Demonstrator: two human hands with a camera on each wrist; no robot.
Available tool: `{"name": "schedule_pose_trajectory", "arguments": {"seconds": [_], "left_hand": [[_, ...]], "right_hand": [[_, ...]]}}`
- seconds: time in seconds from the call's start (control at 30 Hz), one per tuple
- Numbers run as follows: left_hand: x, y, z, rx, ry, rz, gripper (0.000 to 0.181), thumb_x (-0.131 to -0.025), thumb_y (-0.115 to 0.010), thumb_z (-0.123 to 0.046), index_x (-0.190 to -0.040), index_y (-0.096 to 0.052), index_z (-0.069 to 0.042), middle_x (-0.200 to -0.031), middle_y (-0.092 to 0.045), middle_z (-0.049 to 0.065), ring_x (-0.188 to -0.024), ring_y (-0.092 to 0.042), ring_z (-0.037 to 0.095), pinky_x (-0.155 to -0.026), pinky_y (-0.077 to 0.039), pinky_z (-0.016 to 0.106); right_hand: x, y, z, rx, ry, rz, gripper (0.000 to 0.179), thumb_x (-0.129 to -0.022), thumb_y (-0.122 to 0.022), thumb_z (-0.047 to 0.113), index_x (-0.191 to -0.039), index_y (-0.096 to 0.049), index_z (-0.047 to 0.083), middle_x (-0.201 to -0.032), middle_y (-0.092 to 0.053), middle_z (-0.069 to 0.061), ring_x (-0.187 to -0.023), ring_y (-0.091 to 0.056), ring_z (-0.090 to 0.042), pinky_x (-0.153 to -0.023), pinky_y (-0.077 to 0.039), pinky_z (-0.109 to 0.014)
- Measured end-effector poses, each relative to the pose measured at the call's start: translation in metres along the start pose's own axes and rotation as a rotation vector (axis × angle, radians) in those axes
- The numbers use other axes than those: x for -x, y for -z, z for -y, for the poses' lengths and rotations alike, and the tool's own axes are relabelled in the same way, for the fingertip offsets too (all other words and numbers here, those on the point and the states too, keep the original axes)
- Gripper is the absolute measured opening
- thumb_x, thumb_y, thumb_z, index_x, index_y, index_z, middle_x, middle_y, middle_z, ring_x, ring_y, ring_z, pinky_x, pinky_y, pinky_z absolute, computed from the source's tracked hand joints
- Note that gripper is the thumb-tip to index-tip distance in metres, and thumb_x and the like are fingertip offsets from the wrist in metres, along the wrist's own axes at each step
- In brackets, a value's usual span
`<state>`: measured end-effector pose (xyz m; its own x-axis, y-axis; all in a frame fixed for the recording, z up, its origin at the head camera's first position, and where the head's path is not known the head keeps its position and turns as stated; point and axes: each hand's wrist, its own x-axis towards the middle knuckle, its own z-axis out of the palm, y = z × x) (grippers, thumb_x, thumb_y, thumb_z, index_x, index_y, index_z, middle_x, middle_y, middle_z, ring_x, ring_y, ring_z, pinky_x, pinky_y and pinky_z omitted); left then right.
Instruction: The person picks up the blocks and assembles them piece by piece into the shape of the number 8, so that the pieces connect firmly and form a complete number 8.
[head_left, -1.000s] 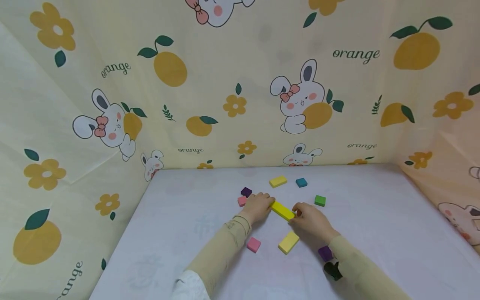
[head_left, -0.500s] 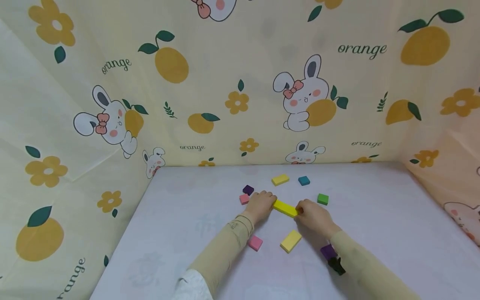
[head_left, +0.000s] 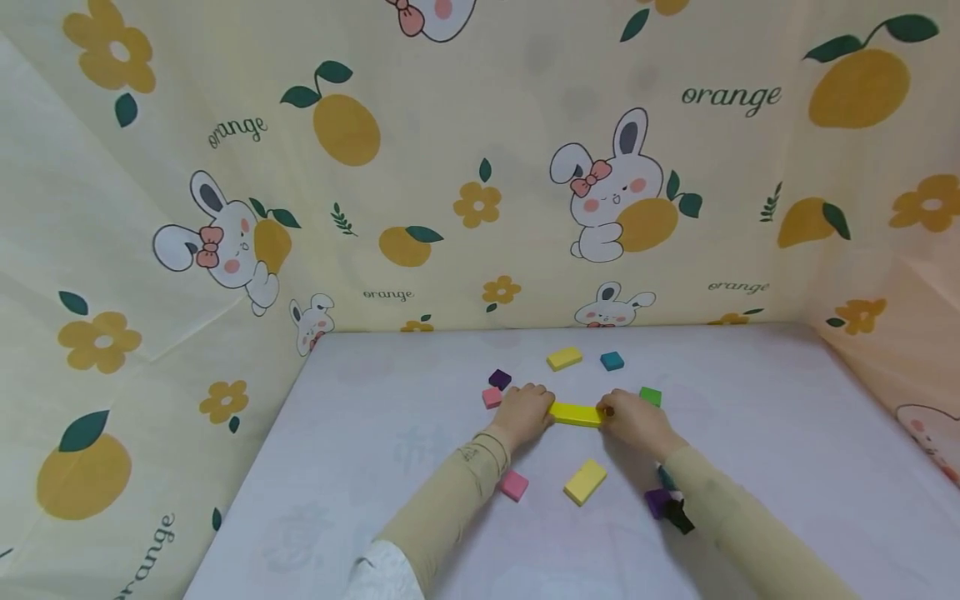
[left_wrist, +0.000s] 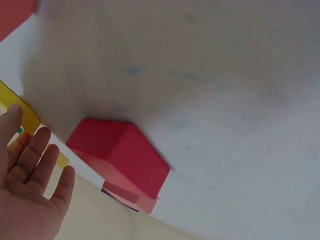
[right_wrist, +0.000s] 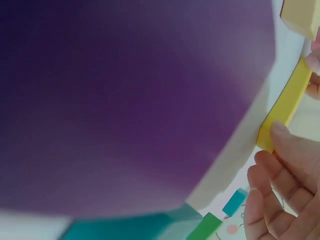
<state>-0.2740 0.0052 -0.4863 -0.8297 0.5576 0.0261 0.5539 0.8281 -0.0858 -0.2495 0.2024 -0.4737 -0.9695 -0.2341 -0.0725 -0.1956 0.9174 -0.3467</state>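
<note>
Yellow bar (head_left: pixel 576 415) in grip of both hands (head_left: pixel 522 414) (head_left: pixel 637 421), red block (left_wrist: pixel 117 152) only in left-wrist view.

The long block (head_left: pixel 576 415) in the middle is bright yellow, the far block (head_left: pixel 564 358) and near block (head_left: pixel 585 482) paler yellow; at far right sit a teal block (head_left: pixel 612 361) and a green block (head_left: pixel 650 397), at far left a dark purple block (head_left: pixel 500 379) and a light pink block (head_left: pixel 492 397), at near left a deeper pink block (head_left: pixel 514 485), and at near right a violet block (head_left: pixel 657 503). Both sleeves (head_left: pixel 750 508) are tan, the left one with white at its near end. The bench (head_left: pixel 337 450) is pale lilac-white, and the cream cloth (head_left: pixel 435 100) carries golden-orange fruit (head_left: pixel 347 130) and flowers (head_left: pixel 477 205), green leaves (head_left: pixel 84 434), white rabbits (head_left: pixel 622 185) with pink bows (head_left: pixel 591 178), and dark lettering (head_left: pixel 731 96).
</note>
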Motion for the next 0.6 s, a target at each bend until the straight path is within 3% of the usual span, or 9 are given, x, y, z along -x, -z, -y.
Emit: {"name": "schedule_pose_trajectory", "arguments": {"seconds": [0.6], "left_hand": [[-0.0019, -0.0071, -0.0028, 0.021, 0.031, -0.01, 0.033, -0.088, -0.058, -0.044, -0.112, -0.064, -0.021, -0.105, -0.064, -0.006, -0.094, -0.057, 0.01, -0.08, -0.047, 0.026]], "right_hand": [[-0.0076, 0.0081, -0.0072, -0.078, -0.114, 0.096, 0.029, -0.082, -0.069, 0.012, -0.11, -0.068, 0.008, -0.097, -0.066, -0.01, -0.08, -0.054, -0.019, -0.078, -0.05, -0.042]]}}
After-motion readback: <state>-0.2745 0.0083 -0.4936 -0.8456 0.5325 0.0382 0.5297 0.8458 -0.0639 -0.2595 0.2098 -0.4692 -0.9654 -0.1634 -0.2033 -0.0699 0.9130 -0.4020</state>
